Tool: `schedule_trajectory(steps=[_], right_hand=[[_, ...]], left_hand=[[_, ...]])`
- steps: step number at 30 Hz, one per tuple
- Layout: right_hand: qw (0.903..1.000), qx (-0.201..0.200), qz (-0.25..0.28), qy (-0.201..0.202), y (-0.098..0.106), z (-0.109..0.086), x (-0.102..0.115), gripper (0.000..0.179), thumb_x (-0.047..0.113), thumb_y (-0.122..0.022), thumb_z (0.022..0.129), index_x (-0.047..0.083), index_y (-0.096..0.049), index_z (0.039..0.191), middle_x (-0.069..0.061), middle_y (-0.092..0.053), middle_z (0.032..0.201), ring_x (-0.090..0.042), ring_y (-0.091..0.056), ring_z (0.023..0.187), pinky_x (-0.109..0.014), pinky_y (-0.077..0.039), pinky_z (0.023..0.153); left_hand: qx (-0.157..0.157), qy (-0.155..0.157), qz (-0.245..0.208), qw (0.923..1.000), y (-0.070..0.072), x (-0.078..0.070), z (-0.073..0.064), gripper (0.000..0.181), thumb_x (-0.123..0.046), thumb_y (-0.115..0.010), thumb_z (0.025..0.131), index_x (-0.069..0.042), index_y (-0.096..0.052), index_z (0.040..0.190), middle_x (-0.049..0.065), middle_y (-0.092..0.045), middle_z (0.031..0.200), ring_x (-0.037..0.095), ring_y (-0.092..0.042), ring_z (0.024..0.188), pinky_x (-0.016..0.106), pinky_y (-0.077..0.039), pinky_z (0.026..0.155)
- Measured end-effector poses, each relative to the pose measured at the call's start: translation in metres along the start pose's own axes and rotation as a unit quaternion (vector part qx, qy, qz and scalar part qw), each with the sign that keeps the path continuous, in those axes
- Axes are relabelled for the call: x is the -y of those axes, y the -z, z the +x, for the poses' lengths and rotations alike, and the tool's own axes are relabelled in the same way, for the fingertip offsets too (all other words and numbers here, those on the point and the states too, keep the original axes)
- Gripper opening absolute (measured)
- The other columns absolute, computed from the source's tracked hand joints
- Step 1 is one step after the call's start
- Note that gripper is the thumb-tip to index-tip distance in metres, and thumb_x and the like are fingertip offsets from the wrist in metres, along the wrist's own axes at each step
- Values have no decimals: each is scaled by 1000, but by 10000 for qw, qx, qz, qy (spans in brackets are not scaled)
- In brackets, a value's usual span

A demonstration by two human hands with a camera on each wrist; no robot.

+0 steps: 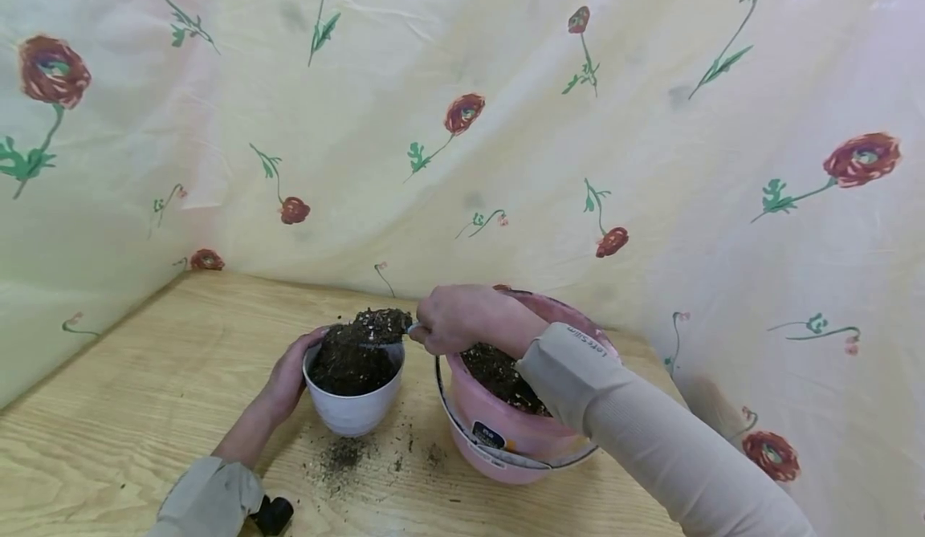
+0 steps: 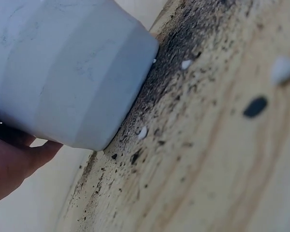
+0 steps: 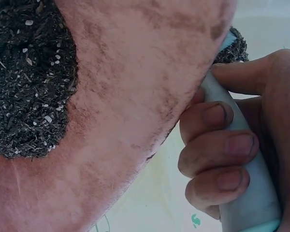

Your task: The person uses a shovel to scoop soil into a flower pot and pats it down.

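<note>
A white flower pot (image 1: 352, 415) with dark soil (image 1: 354, 367) in it stands on the wooden table. My left hand (image 1: 287, 372) holds its left side, fingers around the wall; in the left wrist view the ridged flower pot (image 2: 82, 72) hides part of that hand (image 2: 14, 162). With my right hand (image 1: 458, 316) I grip a trowel by its grey handle (image 3: 244, 164), fingers wrapped round it. The trowel's blade bears a heap of soil with white specks (image 1: 383, 325) over the pot's back right rim. Most of the blade is hidden under soil.
Right of the flower pot stands a pink bucket (image 1: 477, 392) of potting soil (image 3: 29, 82), its handle hanging in front. Spilled soil (image 1: 343, 453) lies on the table (image 1: 166, 408). A floral sheet (image 1: 361, 176) hangs behind. Something black (image 1: 273, 514) is by the left cuff.
</note>
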State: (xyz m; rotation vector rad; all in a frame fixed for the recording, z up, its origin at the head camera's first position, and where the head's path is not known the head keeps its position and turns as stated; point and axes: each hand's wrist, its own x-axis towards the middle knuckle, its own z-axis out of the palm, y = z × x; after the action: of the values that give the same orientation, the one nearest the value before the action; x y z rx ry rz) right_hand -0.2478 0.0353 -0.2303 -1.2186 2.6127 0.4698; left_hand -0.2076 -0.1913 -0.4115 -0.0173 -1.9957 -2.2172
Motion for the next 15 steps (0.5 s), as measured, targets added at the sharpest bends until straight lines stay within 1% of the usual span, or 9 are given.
schedule_trajectory(steps=[2, 4, 5, 8, 12, 15], right_hand=[[10000, 35, -14, 4, 0, 0, 1, 39, 35, -43, 102, 19, -50, 67, 5, -42, 59, -12, -41, 52, -28, -39, 61], [10000, 66, -15, 26, 1, 0, 3, 39, 36, -43, 102, 19, -50, 68, 5, -42, 58, -12, -40, 50, -28, -39, 60], [10000, 87, -13, 43, 1, 0, 4, 39, 36, -43, 102, 19, -50, 68, 5, -42, 58, -12, -39, 50, -28, -39, 60], [9998, 165, 46, 50, 2, 1, 6, 39, 35, -43, 102, 19, -49, 67, 6, -39, 56, -11, -34, 47, -28, -36, 56], [9997, 229, -8, 28, 4, 1, 10, 41, 35, -44, 102, 19, -47, 64, 6, -34, 52, -11, -30, 46, -28, -33, 53], [9995, 263, -148, 4, 5, 1, 13, 43, 36, -44, 101, 19, -45, 62, 6, -32, 51, -11, -29, 46, -28, -33, 53]], left_hand=[[-3, 36, 63, 10000, 1, -1, -1, 48, -30, -26, 105, -4, -50, 138, -23, -56, 113, -9, -48, 106, 18, -32, 100], [49, 67, 156, 9998, 2, -1, -2, 54, -30, -24, 105, 5, -41, 142, -17, -54, 121, -10, -47, 106, 18, -31, 101], [61, 88, 174, 9998, 3, -1, -2, 55, -30, -23, 105, 7, -38, 143, -14, -53, 125, -11, -47, 106, 18, -30, 101], [197, 89, 200, 9996, 4, -1, -3, 56, -29, -21, 105, 9, -33, 144, -14, -52, 128, -12, -46, 107, 17, -29, 102], [345, 12, 71, 9994, 6, -1, -2, 55, -27, -21, 104, 9, -34, 144, -25, -55, 116, -12, -47, 108, 13, -31, 99], [441, -63, -100, 9990, 7, 0, -2, 53, -25, -22, 104, 9, -36, 143, -27, -56, 113, -11, -48, 109, 12, -31, 98]])
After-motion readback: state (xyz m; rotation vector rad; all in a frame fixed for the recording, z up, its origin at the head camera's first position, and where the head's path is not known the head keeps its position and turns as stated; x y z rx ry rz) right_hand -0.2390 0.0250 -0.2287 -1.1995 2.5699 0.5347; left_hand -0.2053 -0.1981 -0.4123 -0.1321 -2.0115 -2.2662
